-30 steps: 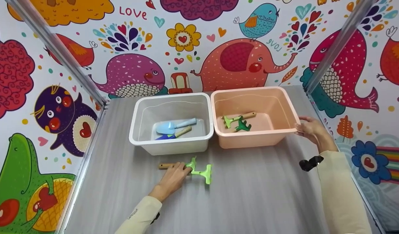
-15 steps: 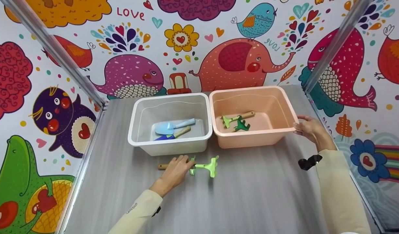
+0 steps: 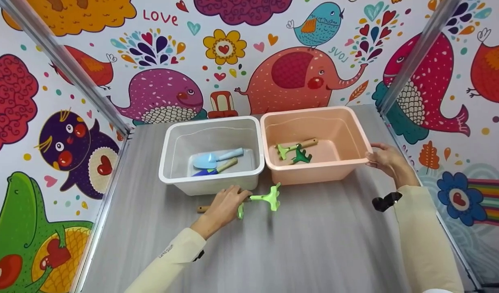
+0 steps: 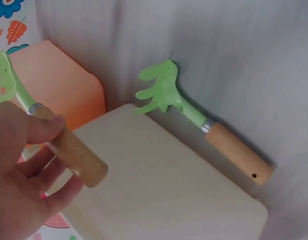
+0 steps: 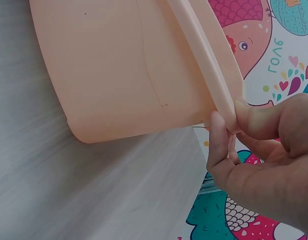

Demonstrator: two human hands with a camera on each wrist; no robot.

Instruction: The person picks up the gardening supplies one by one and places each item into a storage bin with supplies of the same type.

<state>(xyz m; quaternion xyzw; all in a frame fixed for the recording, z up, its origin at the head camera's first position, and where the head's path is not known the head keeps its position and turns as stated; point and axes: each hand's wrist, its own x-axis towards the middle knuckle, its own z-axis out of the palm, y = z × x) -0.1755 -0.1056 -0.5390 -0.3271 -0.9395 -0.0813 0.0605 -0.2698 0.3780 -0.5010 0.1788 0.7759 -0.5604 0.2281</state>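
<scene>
My left hand grips a light green hand rake by its wooden handle, in front of the white bin. In the left wrist view, thumb and fingers close round that handle. A second light green hand rake lies on the table beside the white bin; in the head view my left hand partly covers it. At the right, my right hand pinches the rim corner of the peach bin, thumb on one side and fingers on the other in the right wrist view.
Inside the peach bin lie a light green rake and a dark green rake. The white bin holds a light blue trowel and a dark blue tool with a wooden handle. Patterned walls enclose the grey table.
My left hand has raised the held rake off the table, its green head moving right and toward the bins. The other rake stays lying there. My right hand keeps holding the peach rim.
</scene>
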